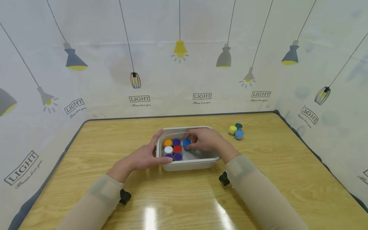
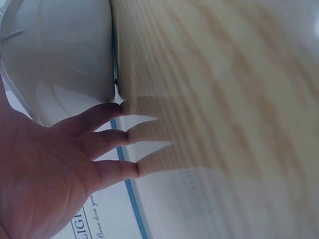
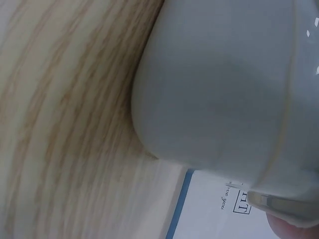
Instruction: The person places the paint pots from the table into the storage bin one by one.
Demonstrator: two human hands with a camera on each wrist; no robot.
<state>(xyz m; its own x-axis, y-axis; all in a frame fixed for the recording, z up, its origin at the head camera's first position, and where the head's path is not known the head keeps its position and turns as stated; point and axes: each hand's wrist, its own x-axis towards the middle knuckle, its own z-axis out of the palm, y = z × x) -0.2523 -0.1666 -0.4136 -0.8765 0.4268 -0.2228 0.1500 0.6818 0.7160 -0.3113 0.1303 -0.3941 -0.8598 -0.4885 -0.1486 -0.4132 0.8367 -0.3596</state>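
A white plastic bin (image 1: 189,165) stands on the table with small paint jars grouped at its left end. Their lids are orange (image 1: 168,142), white (image 1: 168,149), red (image 1: 177,149) and purple (image 1: 178,157). Inside the bin, my right hand (image 1: 208,139) pinches a blue paint jar (image 1: 187,143) between thumb and fingers, just right of the group. My left hand (image 1: 141,157) spreads along the bin's left end, thumb over the front rim. In the left wrist view, straight fingers (image 2: 107,172) of that hand reach down to the tabletop beside the bin.
Three more jars, yellow (image 1: 232,130), dark green (image 1: 238,126) and light blue (image 1: 239,134), stand close together behind and right of the bin. The wooden table (image 1: 184,198) ends at a lamp-printed curtain (image 1: 172,108) at the back and sides.
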